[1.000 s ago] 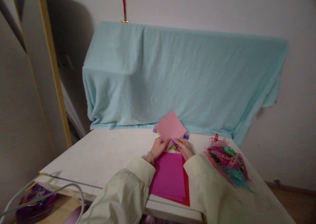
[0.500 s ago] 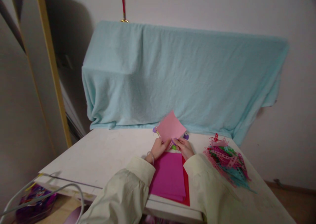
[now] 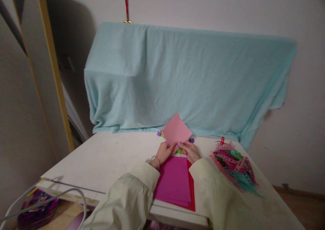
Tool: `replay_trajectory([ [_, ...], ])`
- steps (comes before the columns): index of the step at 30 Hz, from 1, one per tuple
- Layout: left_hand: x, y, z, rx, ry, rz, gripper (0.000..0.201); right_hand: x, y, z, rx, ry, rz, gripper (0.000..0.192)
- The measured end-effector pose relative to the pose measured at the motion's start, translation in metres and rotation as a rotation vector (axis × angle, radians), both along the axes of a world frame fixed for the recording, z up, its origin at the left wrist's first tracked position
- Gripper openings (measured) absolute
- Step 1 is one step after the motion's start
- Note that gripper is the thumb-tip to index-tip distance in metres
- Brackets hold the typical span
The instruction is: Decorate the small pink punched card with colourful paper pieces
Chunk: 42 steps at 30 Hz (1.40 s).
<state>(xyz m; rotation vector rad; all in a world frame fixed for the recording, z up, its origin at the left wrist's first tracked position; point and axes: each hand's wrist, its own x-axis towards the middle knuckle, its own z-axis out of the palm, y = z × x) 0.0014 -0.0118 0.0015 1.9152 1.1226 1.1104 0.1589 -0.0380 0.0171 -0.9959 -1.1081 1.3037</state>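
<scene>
A square of light pink paper (image 3: 177, 128) is held up by its lower corner, tilted like a diamond. My left hand (image 3: 164, 151) pinches it from the left, and my right hand (image 3: 190, 150) pinches it from the right, the fingertips almost meeting. A strip with punched holes runs along the paper's lower edges between my hands. Behind the paper, small purple-and-green objects show partly, one purple piece (image 3: 191, 140) at the right and another (image 3: 159, 133) at the left. Below my hands lies a stack of magenta paper (image 3: 174, 181) over red paper (image 3: 192, 196).
A tangled heap of coloured, hole-punched paper strips (image 3: 235, 165) lies on the right of the white table (image 3: 101, 159). Light blue cloth (image 3: 188, 74) hangs along the back. At the lower left are a pale cable (image 3: 63, 191) and a purple package (image 3: 35, 209).
The pink paper has shifted very slightly to the right. Both hands keep their pinch in nearly the same place.
</scene>
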Motion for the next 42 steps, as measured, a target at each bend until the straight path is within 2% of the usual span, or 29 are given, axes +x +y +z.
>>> replay_trajectory([
  [7, -0.001, 0.0, 0.003, -0.016, -0.005, 0.03, 0.057, 0.0, 0.005, -0.007, 0.022, 0.068, -0.01, 0.027],
  [16, -0.002, 0.0, 0.004, -0.022, 0.007, -0.007, 0.055, -0.003, 0.001, 0.0, 0.021, 0.061, -0.025, 0.033],
  [26, -0.001, 0.001, 0.002, -0.006, 0.023, -0.005, 0.055, 0.001, 0.004, -0.001, 0.024, 0.108, -0.058, 0.027],
  [42, -0.001, 0.0, 0.004, 0.031, 0.026, -0.005, 0.055, -0.002, 0.0, 0.004, 0.024, 0.034, -0.059, 0.035],
])
